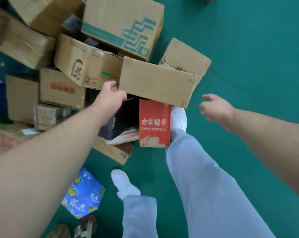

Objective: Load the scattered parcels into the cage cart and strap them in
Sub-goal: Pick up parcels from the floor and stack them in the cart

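Note:
A heap of cardboard parcels covers the green floor. A plain brown box (155, 83) lies on top in the middle. My left hand (111, 95) reaches its left lower corner, fingers curled at the edge; whether it grips is unclear. My right hand (217, 109) hovers open to the right of that box, touching nothing. A red box with white characters (154, 124) stands just below the brown box. A black box (121, 117) lies under my left wrist. No cage cart is in view.
A large box with green print (126, 24) sits at the top. More brown boxes (62, 88) pile up at left. A blue printed box (84, 193) lies near my left foot (124, 184). My right foot (178, 119) stands beside the red box. Green floor (248, 40) extends right.

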A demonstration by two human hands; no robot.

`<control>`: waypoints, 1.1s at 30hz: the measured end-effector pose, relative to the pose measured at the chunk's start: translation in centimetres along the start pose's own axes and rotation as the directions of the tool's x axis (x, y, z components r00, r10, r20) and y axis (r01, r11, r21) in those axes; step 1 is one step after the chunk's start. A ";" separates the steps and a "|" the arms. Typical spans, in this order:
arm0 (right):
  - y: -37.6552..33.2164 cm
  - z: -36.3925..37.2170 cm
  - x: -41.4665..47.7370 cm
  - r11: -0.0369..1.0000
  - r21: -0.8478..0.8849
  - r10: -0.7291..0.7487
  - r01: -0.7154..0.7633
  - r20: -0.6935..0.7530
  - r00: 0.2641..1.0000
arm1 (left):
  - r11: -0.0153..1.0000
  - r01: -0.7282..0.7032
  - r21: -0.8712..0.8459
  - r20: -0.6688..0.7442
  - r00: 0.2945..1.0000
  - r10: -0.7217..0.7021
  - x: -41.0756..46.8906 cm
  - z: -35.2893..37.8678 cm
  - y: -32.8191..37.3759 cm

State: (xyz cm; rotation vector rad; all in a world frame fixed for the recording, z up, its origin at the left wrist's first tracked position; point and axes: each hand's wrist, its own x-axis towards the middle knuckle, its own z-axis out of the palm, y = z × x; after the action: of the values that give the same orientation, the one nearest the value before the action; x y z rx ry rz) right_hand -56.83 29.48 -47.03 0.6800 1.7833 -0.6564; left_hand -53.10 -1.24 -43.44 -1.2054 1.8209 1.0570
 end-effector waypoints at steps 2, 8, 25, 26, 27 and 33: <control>-0.5 0.4 2.5 0.995 0.091 0.030 -0.034 0.045 0.999 | 0.995 0.061 -0.085 -0.046 0.997 -0.065 3.3 1.9 1.9; -0.3 1.9 5.8 0.931 0.350 -0.012 -0.103 0.310 0.951 | 0.951 0.173 -0.255 0.023 0.985 -0.173 6.7 3.7 2.8; 6.3 -9.6 -26.5 0.895 0.443 -0.161 0.043 0.232 0.959 | 0.736 -0.008 -0.676 -0.140 0.983 -0.117 -33.2 -1.3 -5.4; 6.5 -9.6 -27.8 0.907 0.414 -0.181 0.069 0.235 0.955 | 0.724 -0.038 -0.689 -0.172 0.979 -0.112 -34.8 -1.3 -6.7; 6.6 -9.3 -29.9 0.923 0.367 -0.215 0.118 0.238 0.947 | 0.697 -0.080 -0.712 -0.216 0.970 -0.110 -37.7 -1.6 -8.4; 12.3 -3.8 -40.8 0.918 0.061 -0.378 0.391 0.430 0.820 | 0.398 -0.287 -0.872 -0.387 0.900 -0.200 -54.6 2.7 -24.5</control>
State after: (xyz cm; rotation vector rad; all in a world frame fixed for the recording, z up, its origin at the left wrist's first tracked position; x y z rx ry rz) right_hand -39.39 35.16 -8.36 0.1197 1.5077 -0.9694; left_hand -12.17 15.63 -3.06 -2.2074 1.4972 2.1441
